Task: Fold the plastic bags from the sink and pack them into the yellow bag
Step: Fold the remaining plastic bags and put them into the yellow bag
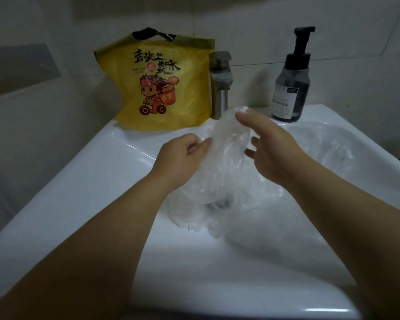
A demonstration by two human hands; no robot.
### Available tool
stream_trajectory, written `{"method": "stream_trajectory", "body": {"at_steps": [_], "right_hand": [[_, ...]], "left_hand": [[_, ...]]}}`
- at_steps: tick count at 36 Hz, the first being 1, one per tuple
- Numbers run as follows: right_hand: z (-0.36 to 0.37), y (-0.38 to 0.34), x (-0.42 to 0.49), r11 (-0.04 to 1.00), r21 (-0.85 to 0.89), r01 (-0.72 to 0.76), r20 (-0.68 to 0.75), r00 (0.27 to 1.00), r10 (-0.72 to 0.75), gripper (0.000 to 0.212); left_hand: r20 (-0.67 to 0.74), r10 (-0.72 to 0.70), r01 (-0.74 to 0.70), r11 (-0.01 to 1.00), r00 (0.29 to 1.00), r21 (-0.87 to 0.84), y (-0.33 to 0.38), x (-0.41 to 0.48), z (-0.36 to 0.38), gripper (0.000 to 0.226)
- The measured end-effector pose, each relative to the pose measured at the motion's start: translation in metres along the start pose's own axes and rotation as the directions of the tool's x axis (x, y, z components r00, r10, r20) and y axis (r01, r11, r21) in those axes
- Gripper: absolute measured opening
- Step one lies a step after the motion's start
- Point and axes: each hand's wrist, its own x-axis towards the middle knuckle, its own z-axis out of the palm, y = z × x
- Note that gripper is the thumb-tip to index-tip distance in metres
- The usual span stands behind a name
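Note:
A clear plastic bag [222,153] hangs over the white sink [102,172], held up between both hands. My left hand [183,155] pinches its left edge between thumb and fingers. My right hand [270,144] holds the bag's upper right part, index finger along the top and the other fingers spread. More clear plastic bags [328,146] lie crumpled in the basin, below and to the right. The yellow bag [162,88], printed with a cartoon rider and black handles, stands upright on the sink's back left ledge.
A steel tap [220,86] rises behind the held bag, just right of the yellow bag. A dark soap pump bottle [290,88] stands at the back right corner. Tiled walls close in behind and to the left.

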Motion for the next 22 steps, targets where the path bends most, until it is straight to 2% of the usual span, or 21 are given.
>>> {"method": "stream_trajectory", "body": {"at_steps": [2,5,8,11,13,14,16,17,19,22], "right_hand": [[0.003,0.001,-0.001,0.998,0.059,-0.017,0.027,1.0,0.015,0.048],[0.006,0.004,-0.001,0.998,0.049,0.037,0.009,0.999,-0.038,0.047],[0.005,0.005,-0.002,0.997,0.04,0.068,-0.019,0.998,-0.068,0.061],[0.002,0.009,-0.002,0.969,-0.231,0.092,0.024,0.996,-0.089,0.084],[0.002,0.011,-0.004,0.895,-0.429,0.122,0.089,0.992,-0.093,0.09],[0.002,0.012,-0.004,0.855,-0.499,0.138,0.12,0.989,-0.09,0.092],[0.003,0.015,-0.006,0.794,-0.584,0.171,0.172,0.981,-0.085,0.091],[0.004,0.015,-0.006,0.785,-0.594,0.178,0.194,0.978,-0.075,0.088],[0.005,0.015,-0.008,0.809,-0.56,0.177,0.239,0.97,-0.047,0.076],[0.006,0.013,-0.007,0.851,-0.502,0.153,0.27,0.963,-0.014,0.053]], "left_hand": [[0.033,-0.023,0.022,1.0,0.999,0.009,0.002,-0.001,0.0,0.051],[0.072,-0.035,0.033,0.999,0.997,0.024,-0.001,-0.001,0.001,0.052],[0.091,-0.06,0.055,0.997,0.994,0.058,-0.005,0.001,0.001,0.049],[0.112,-0.125,0.119,0.991,0.986,0.054,-0.007,0.003,0.002,0.04],[0.137,-0.135,0.134,0.991,0.981,0.013,-0.004,0.004,0.002,0.02],[0.14,-0.139,0.145,0.989,0.98,-0.032,-0.001,0.004,0.002,0.031],[0.147,-0.158,0.19,0.953,0.976,-0.235,0.004,0.007,-0.001,0.059],[0.163,-0.165,0.214,0.912,0.973,-0.349,0.007,0.008,-0.004,0.061],[0.231,-0.161,0.258,0.833,0.96,-0.49,0.011,0.01,-0.007,0.047],[0.224,-0.135,0.226,0.862,0.965,-0.454,0.014,0.005,-0.003,0.02]]}}
